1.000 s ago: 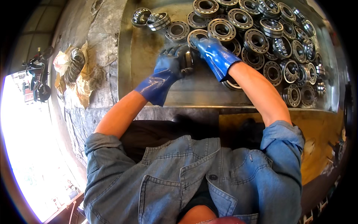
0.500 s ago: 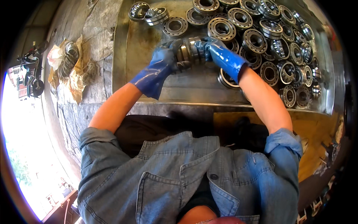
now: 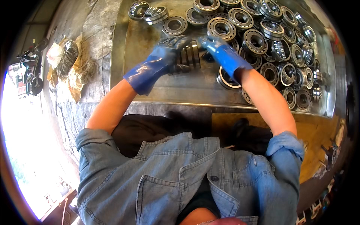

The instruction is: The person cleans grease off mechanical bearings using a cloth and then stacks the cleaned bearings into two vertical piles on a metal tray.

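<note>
Blue rubber gloves cover both my hands. My left hand (image 3: 169,50) is wrapped round a steel roller bearing (image 3: 192,55), held on edge above the metal tray (image 3: 150,88). The fingers lie over its top and the thumb under its lower side. Just right of that bearing is my right hand (image 3: 214,45), with a small gap between them. Motion smears its fingers, so I cannot make out whether they hold anything. A loose bearing (image 3: 174,26) lies flat in the tray beyond my left hand.
Several bearings (image 3: 255,41) crowd the tray's right half, some stacked. Two more (image 3: 156,15) lean together at its far left. Left of the tray, metal rings (image 3: 67,58) rest on crumpled brown paper (image 3: 74,84) on a worn wooden surface (image 3: 99,41). A motorcycle (image 3: 34,71) stands far left.
My right hand has come off the bearing's right side and moved slightly right. My left hand keeps hold of the bearing.
</note>
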The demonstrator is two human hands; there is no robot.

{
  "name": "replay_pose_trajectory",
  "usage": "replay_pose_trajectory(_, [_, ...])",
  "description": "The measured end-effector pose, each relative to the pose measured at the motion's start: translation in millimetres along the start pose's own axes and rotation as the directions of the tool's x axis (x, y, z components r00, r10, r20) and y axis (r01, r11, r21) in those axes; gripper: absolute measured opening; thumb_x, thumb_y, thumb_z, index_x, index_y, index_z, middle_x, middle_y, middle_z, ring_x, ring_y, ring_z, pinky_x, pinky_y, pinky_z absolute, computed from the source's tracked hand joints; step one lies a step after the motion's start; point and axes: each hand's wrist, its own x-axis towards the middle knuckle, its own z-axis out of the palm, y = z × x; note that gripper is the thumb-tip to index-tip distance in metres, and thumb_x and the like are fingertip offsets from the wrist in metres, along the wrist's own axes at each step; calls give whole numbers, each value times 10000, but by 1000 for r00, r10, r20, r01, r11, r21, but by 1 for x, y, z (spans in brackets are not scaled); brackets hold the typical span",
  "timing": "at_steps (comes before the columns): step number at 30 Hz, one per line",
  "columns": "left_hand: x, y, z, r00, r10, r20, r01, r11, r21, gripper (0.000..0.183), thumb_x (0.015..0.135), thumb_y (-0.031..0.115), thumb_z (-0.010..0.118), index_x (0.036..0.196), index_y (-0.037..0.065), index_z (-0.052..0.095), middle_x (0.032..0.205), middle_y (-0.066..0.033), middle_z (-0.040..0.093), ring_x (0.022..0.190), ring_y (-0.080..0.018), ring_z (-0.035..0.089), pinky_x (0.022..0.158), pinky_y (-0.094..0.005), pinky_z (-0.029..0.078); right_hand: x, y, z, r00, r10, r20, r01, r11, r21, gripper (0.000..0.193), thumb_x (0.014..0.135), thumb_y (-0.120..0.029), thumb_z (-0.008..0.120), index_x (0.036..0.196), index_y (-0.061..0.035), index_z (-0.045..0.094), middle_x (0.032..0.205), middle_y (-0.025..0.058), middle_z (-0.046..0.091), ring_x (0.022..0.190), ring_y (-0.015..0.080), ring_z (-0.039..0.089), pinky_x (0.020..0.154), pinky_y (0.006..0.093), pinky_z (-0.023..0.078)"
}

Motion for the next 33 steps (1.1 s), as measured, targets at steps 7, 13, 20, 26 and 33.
replay_pose_trajectory(7, [-1, 9, 15, 1000, 4, -4, -4, 997, -72, 976, 661, 285, 937, 1512, 125, 488, 1441, -147, 592, 1281, -359, 593, 1090, -405, 504, 30, -38, -20, 984, -169, -55, -43, 77, -996, 616, 1011, -400, 582, 1538, -127, 418, 1251, 164, 710, 1105, 345, 706, 917, 486, 574])
replay_pose_trajectory(13, [-2, 18, 5, 998, -55, 27, 55, 998, 13, 923, 747, 437, 888, 1525, 158, 477, 1508, -155, 543, 1372, -365, 525, 1149, -426, 449, 56, -33, -16, 996, 15, -93, -94, 267, -959, 519, 1052, -326, 463, 1488, -45, 465, 1199, 191, 721, 1059, 380, 704, 945, 497, 542])
replay_pose_trajectory(20, [-1, 15, 0, 984, -136, 118, 148, 983, -107, 930, 772, 473, 878, 1557, 228, 444, 1517, -155, 533, 1366, -364, 531, 1130, -434, 463, 40, -53, -30, 995, -79, -55, -27, 325, -945, 703, 892, -291, 701, 1521, -82, 468, 1211, 241, 707, 1125, 400, 687, 969, 499, 537])
replay_pose_trajectory(26, [-1, 27, -20, 911, -256, 324, 339, 911, -235, 933, 771, 434, 891, 1560, 229, 436, 1458, -168, 578, 1273, -382, 597, 1038, -435, 527, 11, -82, -44, 999, 0, 48, 17, 935, -353, 536, 959, -319, 757, 1413, -78, 603, 898, 59, 725, 581, 82, 596, 475, 229, 474])
replay_pose_trajectory(33, [-6, 16, 3, 967, -191, 168, 216, 965, -149, 916, 784, 432, 877, 1560, 229, 434, 1456, -171, 580, 1263, -392, 603, 1031, -444, 531, -11, -15, -2, 977, 194, 88, -205, 969, 139, 640, 981, -292, 747, 1504, -35, 482, 807, 1, 632, 522, 60, 510, 466, 214, 423])
